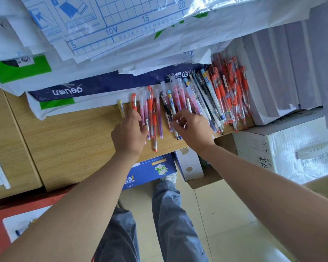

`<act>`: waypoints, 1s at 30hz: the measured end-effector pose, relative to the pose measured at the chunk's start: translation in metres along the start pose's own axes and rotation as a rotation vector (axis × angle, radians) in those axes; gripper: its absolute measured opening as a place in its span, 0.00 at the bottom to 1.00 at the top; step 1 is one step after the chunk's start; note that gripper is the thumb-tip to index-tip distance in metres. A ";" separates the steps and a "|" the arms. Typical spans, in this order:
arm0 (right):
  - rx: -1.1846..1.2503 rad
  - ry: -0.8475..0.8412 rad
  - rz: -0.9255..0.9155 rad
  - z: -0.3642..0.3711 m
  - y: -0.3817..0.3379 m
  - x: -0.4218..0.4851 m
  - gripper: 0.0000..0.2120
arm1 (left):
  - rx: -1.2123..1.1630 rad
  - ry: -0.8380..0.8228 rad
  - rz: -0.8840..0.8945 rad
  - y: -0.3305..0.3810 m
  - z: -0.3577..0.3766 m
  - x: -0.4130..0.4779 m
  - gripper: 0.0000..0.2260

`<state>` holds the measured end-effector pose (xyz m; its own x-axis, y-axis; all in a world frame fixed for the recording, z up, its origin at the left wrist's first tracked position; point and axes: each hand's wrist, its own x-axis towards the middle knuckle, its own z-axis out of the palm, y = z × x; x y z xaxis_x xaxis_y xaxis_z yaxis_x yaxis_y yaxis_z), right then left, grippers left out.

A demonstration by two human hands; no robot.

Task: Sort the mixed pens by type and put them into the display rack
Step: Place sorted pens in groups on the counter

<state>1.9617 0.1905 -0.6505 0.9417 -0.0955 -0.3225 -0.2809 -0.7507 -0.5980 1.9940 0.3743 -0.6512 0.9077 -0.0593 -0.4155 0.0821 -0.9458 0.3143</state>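
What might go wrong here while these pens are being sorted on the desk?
The long red pen reaches the front edge of the desk; a nudge from the left hand might send it to the floor. The loose red pen heap by the right corner may slide off too if the right hand rakes nearby.

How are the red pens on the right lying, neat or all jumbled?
Jumbled. The red pens lie piled flat on the wooden desk, crossing each other at different angles.
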 end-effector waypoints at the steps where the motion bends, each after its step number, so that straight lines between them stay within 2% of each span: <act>1: 0.012 -0.023 -0.021 0.003 -0.003 -0.001 0.04 | 0.004 -0.001 -0.012 0.000 0.000 0.001 0.09; 4: 0.002 -0.044 -0.013 0.013 -0.008 0.000 0.05 | -0.006 -0.009 -0.012 -0.001 0.000 0.003 0.09; 12: -0.268 -0.136 0.107 0.033 -0.025 0.011 0.13 | -0.059 0.071 0.000 -0.015 -0.001 0.001 0.05; 16: -0.304 -0.147 0.157 0.041 -0.033 0.019 0.14 | -0.056 0.083 0.025 -0.016 -0.002 0.002 0.05; 18: -0.263 -0.146 0.170 0.042 -0.036 0.020 0.13 | -0.043 0.075 0.035 -0.014 -0.001 0.003 0.06; 23: 0.019 -0.115 0.127 0.035 -0.029 0.013 0.10 | -0.007 0.066 -0.004 -0.006 0.003 0.007 0.12; 30: 0.083 -0.101 0.039 0.021 -0.014 0.003 0.10 | -0.065 -0.028 -0.105 0.007 0.012 0.018 0.15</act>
<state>1.9650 0.2145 -0.6581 0.9075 -0.0538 -0.4165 -0.3350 -0.6909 -0.6407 2.0056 0.3631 -0.6668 0.8809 0.0295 -0.4724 0.2039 -0.9244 0.3223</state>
